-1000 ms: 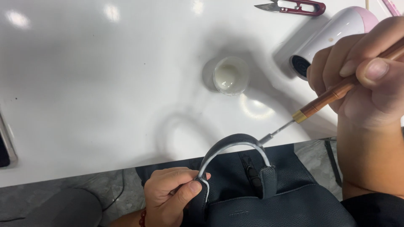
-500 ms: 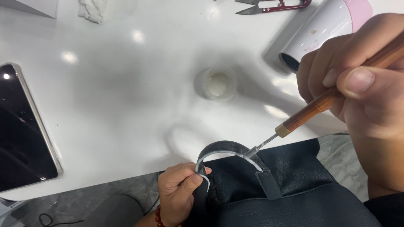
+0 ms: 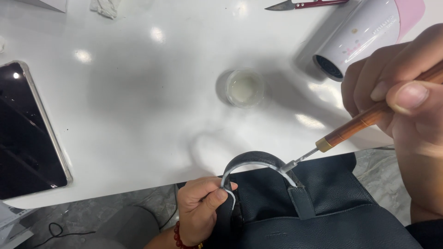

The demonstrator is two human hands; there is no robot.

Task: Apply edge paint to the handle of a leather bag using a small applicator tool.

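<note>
- Head view, surroundings: white glossy counter (image 3: 138, 115) carries all items. Smartphone (image 3: 25, 133), dark screen, clear case, lies flat at left edge. Crumpled white tissue (image 3: 105, 7) at top left. Thread snips (image 3: 304, 4), red handles, steel blades, at top centre. Hair dryer (image 3: 364, 34), white body w/ pink rear, lies on its side at top right, nozzle facing down-left. Small round clear cup (image 3: 242, 87) w/ pale liquid stands mid-counter, just left of dryer nozzle, well apart from phone.
- Obstructions: right hand covers rear of tool handle and part of counter edge. Nothing lies betw. cup and bag handle.
- Materials/shapes: bag (image 3: 323, 212) is dark grained leather, soft, below counter edge at bottom centre-right. Bag handle (image 3: 256, 161) is a flat strap bent into an arch, its edge coated pale grey. Edge tool (image 3: 332, 140) has a reddish wood handle, brass ferrule, thin metal tip.
- Left hand (image 3: 200, 207), red bead bracelet at wrist: grip closed, pinching left leg of bag handle betw. thumb and fingers.
- Right hand (image 3: 406, 101): grip closed around tool handle, pen-style. Tool tip touches right side of the arch, near where strap meets bag.
- Arch top overlaps counter edge; both hands flank it, left one below-left, right one up-right.
</note>
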